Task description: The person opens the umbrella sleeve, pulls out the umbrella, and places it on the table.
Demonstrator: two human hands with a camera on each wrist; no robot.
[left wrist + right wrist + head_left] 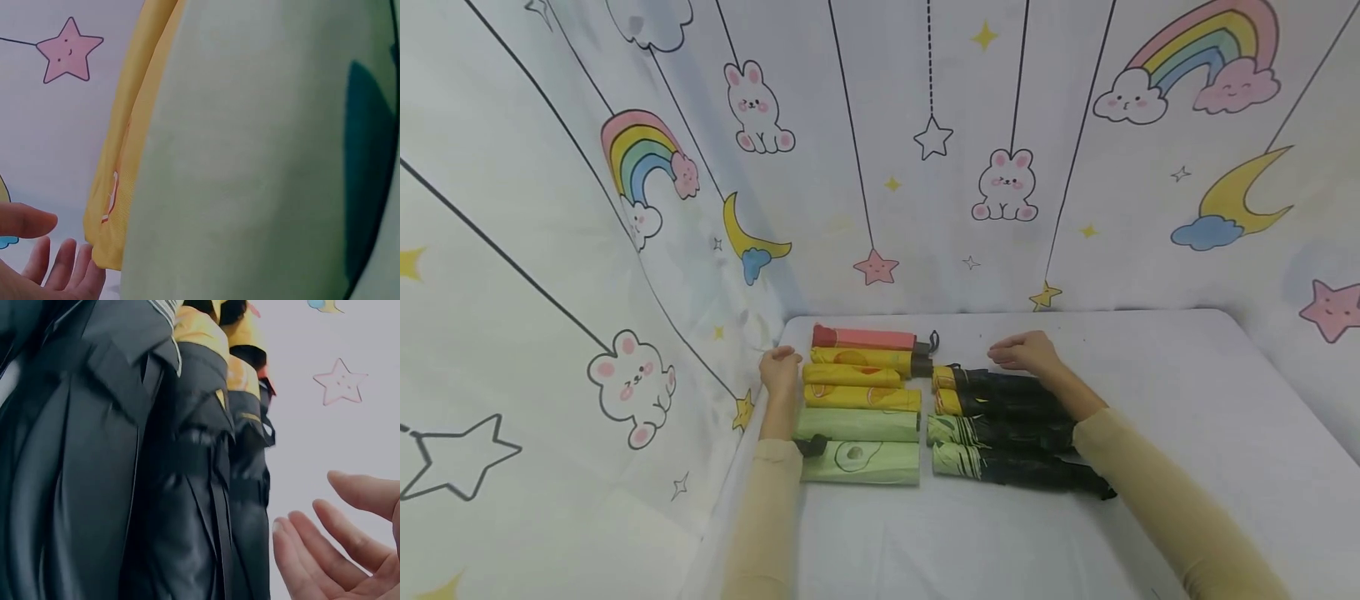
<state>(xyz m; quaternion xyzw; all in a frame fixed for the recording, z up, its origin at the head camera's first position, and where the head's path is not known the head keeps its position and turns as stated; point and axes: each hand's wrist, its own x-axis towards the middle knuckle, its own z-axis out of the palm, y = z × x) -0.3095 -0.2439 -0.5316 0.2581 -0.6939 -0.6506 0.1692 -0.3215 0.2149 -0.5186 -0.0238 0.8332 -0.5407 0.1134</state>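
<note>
Folded umbrellas and their fabric sleeves lie in two columns. My left hand [779, 369] is beside the left ends of the yellow sleeves [853, 375], thumb apart from the loosely bent fingers; it holds nothing. In the left wrist view its fingertips are right at the end of a yellow sleeve [115, 219]. My right hand [1026, 352] is above the table behind the black umbrellas with yellow ends [1000, 385], fingers extended and nothing in the palm. A pink umbrella [868, 338] and a yellow umbrella [861, 359], both with dark handles, lie at the back between the hands.
Green sleeves [857, 423], one with an avocado print, lie at the front left. Black umbrellas with green ends [1000, 433] lie opposite them. The white table [1000, 533] meets printed curtains [880, 167] at the back and left.
</note>
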